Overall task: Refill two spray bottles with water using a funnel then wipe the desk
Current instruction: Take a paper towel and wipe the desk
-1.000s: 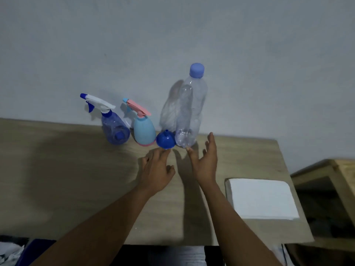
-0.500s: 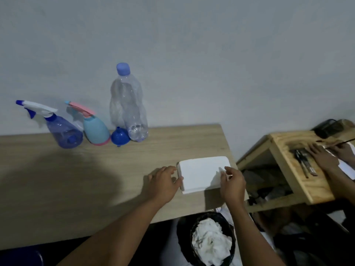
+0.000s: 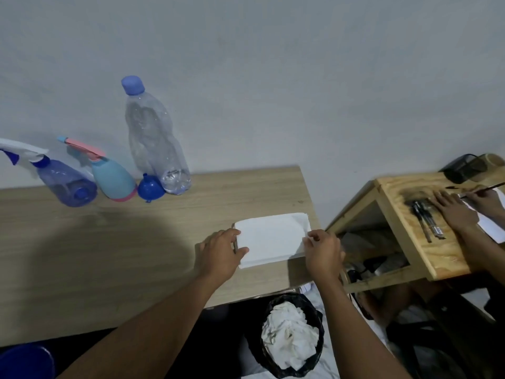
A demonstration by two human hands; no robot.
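A second ago both hands were up by the bottles at the back of the bench (image 3: 114, 250). Now they have come over to the white folded tissue stack (image 3: 270, 242), near the right end of the bench, at about 3 o'clock from the bottles. That looks like getting ready for the wiping part.

The left hand (image 3: 218, 255) sits at the stack's left edge, fingers curled over it and thumb on top, pressing it down. The right hand (image 3: 322, 253) is at the right edge, and its fingertips pinch the corner as if to lift a sheet.

The purple spray bottle (image 3: 65, 181), the blue and pink spray bottle (image 3: 113, 179), the blue funnel (image 3: 150, 189) and the big water bottle (image 3: 155, 143) stand in a row by the wall, around 10 o'clock from the hands. The water bottle looks nearly empty, with its cap on.
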